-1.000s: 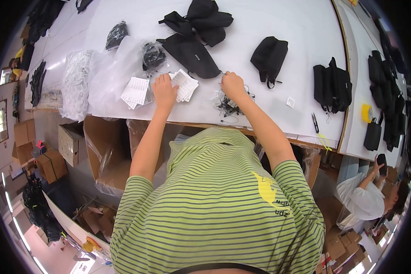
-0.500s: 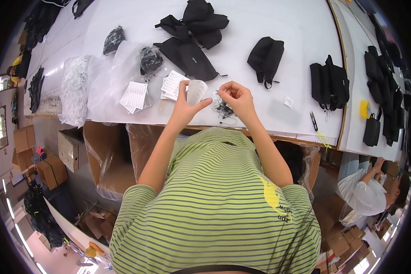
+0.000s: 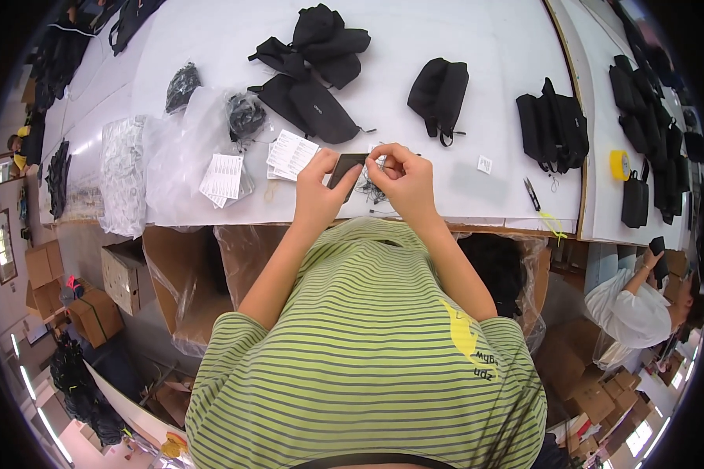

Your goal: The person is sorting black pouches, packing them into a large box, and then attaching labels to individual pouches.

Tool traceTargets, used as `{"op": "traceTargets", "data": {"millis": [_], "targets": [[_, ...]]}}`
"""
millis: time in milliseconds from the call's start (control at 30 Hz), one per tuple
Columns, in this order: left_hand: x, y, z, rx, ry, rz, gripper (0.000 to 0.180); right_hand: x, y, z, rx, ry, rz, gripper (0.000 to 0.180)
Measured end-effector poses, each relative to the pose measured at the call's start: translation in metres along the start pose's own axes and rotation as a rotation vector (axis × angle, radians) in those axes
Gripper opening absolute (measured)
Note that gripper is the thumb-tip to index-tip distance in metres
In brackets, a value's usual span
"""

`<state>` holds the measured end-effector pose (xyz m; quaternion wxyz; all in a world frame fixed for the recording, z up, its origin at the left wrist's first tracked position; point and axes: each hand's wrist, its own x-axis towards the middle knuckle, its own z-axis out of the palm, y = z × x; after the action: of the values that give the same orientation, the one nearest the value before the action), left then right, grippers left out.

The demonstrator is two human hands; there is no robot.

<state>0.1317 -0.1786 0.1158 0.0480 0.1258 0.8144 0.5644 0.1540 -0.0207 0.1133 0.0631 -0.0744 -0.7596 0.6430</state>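
Dark tag pinched between two hands at the tabletop edge

Dark rectangular tag [image 3: 346, 167] sits raised just above the near edge of the white tabletop [image 3: 477, 31], held in front of the person's green striped shirt. The left hand [image 3: 317, 191] has its grip closed on the tag, thumb and fingers pinching its lower left side. The right hand [image 3: 405, 178] meets it from the other side, fingertips closed on something thin at the tag's upper right corner; what it pinches is too small to tell. Directly under the hands lies a small tangle of thin black strings [image 3: 370, 191] on the tabletop. Just left of the hands are two stacks of white printed cards [image 3: 292, 154], one partly on clear plastic bags [image 3: 176, 160]. Beyond them lie black fabric pouches [image 3: 313, 105], with a single black pouch [image 3: 440, 90] further right and another group of black pouches [image 3: 554, 125] near the right end. Small snips [image 3: 533, 193] rest near the front edge to the right, and a yellow tape roll [image 3: 619, 164] lies on the neighbouring surface
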Motion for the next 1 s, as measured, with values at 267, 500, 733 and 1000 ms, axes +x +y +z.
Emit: {"op": "traceTargets", "data": {"millis": [267, 500, 733, 1000], "targets": [[0.002, -0.003, -0.008, -0.135, -0.004, -0.014, 0.013, 0.003, -0.009, 0.0, -0.019, -0.053, -0.027, 0.007], [0.008, 0.0, -0.013, -0.037, -0.003, 0.032, 0.014, 0.01, -0.007, 0.003, -0.052, -0.049, -0.054, 0.009], [0.026, -0.018, -0.03, -0.231, -0.118, -0.016, 0.013, 0.029, -0.006, 0.001, 0.083, -0.126, 0.048, 0.008], [0.055, -0.036, -0.034, -0.662, -0.368, -0.359, 0.013, 0.058, -0.007, 0.01, 0.03, -0.336, 0.148, 0.009]]}}
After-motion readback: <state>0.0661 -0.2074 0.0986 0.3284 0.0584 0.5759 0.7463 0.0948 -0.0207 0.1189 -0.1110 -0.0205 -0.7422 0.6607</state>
